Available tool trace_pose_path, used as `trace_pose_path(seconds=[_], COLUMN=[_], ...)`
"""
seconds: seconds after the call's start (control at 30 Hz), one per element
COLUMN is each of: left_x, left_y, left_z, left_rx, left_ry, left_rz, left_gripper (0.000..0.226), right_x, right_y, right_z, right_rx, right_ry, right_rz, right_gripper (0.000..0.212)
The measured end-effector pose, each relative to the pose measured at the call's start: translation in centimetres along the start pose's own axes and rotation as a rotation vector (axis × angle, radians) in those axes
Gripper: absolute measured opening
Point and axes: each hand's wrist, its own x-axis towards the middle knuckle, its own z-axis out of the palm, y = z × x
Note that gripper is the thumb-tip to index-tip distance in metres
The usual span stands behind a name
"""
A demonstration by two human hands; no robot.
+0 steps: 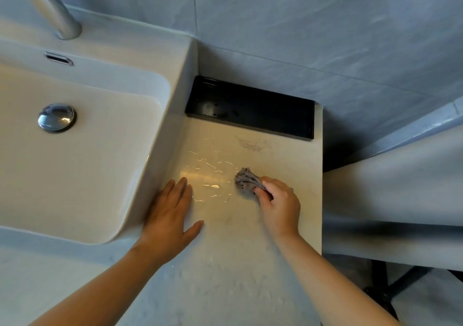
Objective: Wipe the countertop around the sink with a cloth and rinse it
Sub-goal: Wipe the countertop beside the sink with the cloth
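Right hand [278,205] grips grey cloth [246,181] on countertop [225,250].

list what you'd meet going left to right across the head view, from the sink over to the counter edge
drain stopper → left hand, flat on the counter by the sink → cloth → right hand gripping the cloth. The black tray is left out, since it spans above both cloth and hand.

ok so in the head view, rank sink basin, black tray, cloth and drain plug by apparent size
1. sink basin
2. black tray
3. cloth and drain plug: look alike, cloth partly hidden under the right hand
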Motion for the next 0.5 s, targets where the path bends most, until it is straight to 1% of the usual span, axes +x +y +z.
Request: trace_pose_path(seconds=[0.1,0.13,0.2,0.27,0.4,0.5], left_x=[0.0,0.0,-0.1,-0.1,-0.2,-0.2], left_y=[-0.3,-0.1,0.2,0.3,0.1,0.0], left_z=[0.3,0.2,0.1,0.0,0.1,0.2], left_rx=[0.006,-0.001,-0.011,-0.013,-0.038,-0.031], left_ry=[-0.004,-0.001,0.018,0.017,0.023,0.033], left_rz=[0.017,0.012,0.002,-0.007,-0.013,-0.008], left_gripper=[0.093,0.094,0.096,0.099,0.099,0.099], right_x=[0.5,1.1,3.3,6.2,10.9,12.0], right_y=[-0.7,-1.1,-1.7,-2.1,-2.1,-1.5], right_z=[-1.6,-2.3,-3.5,-4.0,-2.2,0.7], right_rx=[0.167,0.218,0.257,0.206,0.025,-0.088], right_ry=[-0.104,-0.100,-0.029,0.021,-0.046,-0.044], right_rz=[0.072,0.081,0.071,0.033,-0.066,-0.042], right_gripper=[0.017,0.016,0.009,0.010,0.015,0.016])
